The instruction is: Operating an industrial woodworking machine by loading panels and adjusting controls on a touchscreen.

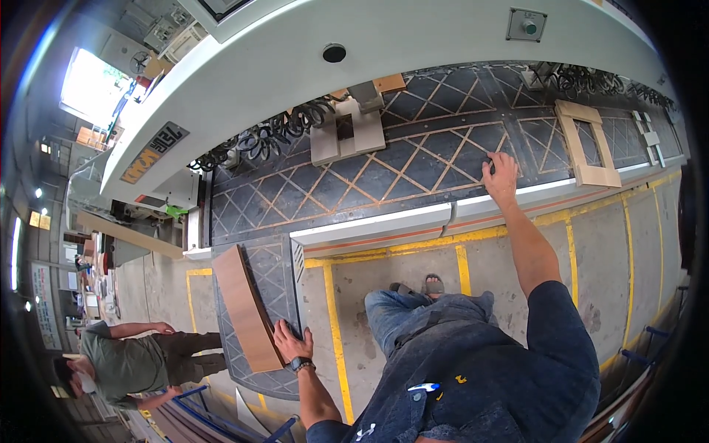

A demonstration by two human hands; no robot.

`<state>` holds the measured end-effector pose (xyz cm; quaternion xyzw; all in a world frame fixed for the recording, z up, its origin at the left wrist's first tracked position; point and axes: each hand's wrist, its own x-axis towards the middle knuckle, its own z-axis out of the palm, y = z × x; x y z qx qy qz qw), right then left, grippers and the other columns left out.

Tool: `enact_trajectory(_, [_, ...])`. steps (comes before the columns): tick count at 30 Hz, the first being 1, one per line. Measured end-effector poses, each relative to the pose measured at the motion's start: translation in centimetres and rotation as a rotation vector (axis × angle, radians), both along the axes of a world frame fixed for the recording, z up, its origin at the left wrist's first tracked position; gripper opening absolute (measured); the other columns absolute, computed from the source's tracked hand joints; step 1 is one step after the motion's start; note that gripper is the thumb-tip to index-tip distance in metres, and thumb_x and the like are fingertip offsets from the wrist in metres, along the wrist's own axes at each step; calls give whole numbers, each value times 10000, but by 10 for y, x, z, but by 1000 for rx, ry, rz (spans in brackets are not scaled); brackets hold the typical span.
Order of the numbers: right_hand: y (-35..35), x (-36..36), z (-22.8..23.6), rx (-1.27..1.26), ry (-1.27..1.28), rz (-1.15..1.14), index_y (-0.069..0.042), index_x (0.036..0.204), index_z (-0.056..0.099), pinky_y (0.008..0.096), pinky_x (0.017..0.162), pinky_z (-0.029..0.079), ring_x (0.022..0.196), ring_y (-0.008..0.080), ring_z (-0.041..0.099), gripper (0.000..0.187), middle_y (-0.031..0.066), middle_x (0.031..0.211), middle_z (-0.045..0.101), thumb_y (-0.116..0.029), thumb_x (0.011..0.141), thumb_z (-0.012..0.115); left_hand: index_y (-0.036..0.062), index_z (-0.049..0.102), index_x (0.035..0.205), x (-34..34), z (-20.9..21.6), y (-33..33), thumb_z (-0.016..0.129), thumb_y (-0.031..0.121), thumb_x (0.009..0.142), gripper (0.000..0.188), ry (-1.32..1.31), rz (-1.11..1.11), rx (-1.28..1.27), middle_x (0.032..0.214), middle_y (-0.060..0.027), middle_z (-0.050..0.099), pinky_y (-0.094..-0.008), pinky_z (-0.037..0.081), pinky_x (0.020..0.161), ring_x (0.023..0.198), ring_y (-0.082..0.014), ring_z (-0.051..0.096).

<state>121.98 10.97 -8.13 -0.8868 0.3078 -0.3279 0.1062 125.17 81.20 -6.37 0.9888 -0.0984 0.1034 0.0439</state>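
A brown wooden panel (249,314) lies slanted on a dark side table (279,258) with a light grid pattern. Along the panel's right edge rests my left hand (293,342), fingers stretched and thumb apart, not wrapped round it. My right arm reaches far forward. At its end my right hand (502,177) is over the front part of the dark machine bed (436,159), fingers loosely bent and apart, with nothing seen in them. I cannot tell whether its fingertips touch the bed.
Pale blocks (347,133) and a light wooden frame (587,144) sit on the bed. Coiled black hoses (273,133) hang beneath the pale machine housing (413,37). A co-worker (133,362) stands at left. Yellow lines (336,332) mark the floor; blue rails (199,413) stand behind.
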Motion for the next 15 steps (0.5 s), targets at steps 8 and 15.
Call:
enact_trajectory(8, [-1,-1,-1,10,9,0,-79,1134,648,447,963,408,1100,320,540,291,114,1136,600,-218,879,653,8,437,1423,0,1,-2,753,354,753,818,6,-2,-23,1445,-212,456,-520,352,1104,1300,-433,431])
enact_trajectory(15, [1,0,3,27,19,1,-79,1141,648,446,965,408,1098,324,539,300,117,1127,601,-220,876,654,16,453,1415,0,-1,0,764,354,729,825,-21,8,-6,1435,-219,468,-528,357,1098,1295,-434,441])
